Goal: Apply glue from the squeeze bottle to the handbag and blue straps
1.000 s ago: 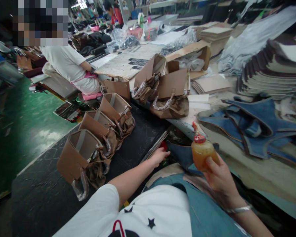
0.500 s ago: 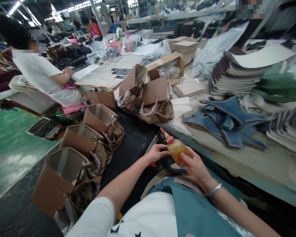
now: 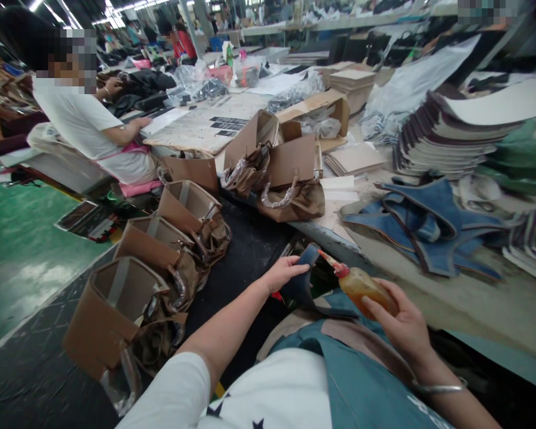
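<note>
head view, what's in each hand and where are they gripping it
The right hand holds a squeeze bottle of amber liquid around its body, red nozzle tilted left. The left hand grips a dark blue piece by its upper edge.

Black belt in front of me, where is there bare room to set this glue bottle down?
Bare black belt shows between the row of brown bags and the metal table edge, just beyond the left hand. The table has a bare strip below the blue denim pieces, past the right hand holding the glue bottle. Farther back, stacks crowd it.
</note>
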`<state>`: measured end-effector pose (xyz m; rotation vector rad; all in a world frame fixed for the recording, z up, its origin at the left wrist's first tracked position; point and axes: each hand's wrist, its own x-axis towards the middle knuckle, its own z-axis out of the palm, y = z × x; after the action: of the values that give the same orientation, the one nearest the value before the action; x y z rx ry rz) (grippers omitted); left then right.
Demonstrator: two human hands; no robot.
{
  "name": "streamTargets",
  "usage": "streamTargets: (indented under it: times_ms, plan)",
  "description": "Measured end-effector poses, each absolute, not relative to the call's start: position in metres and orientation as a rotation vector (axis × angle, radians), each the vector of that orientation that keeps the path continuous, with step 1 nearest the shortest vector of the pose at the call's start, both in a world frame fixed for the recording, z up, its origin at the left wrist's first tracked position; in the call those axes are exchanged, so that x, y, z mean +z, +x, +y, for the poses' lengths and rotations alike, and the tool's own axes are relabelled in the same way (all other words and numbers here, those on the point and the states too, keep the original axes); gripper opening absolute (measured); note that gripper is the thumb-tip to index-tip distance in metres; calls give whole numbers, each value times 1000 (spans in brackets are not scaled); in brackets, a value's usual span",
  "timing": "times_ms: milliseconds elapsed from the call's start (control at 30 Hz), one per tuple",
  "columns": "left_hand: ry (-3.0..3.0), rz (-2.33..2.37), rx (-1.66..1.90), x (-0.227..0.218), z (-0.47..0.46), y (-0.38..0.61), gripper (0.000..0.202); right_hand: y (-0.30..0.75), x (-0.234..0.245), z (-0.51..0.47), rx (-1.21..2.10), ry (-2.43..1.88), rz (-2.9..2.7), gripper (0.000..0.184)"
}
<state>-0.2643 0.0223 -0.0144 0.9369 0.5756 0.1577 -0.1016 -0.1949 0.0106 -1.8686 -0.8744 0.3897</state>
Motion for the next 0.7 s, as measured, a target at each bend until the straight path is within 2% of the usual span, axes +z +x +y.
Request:
streamTargets:
  times_ms: [167,533,700]
  plan:
    - [916,526,148,-9,22,-264,41,-104,8,-195,186,-1908,-1178,37]
    - [1082,506,133,-3,22,-259,51,-102,10,-199,13,-1936,-1276,30]
    - [1075,548,142,-3,22,-258,48,-101,9,-199,-15,-1932,-1297,27]
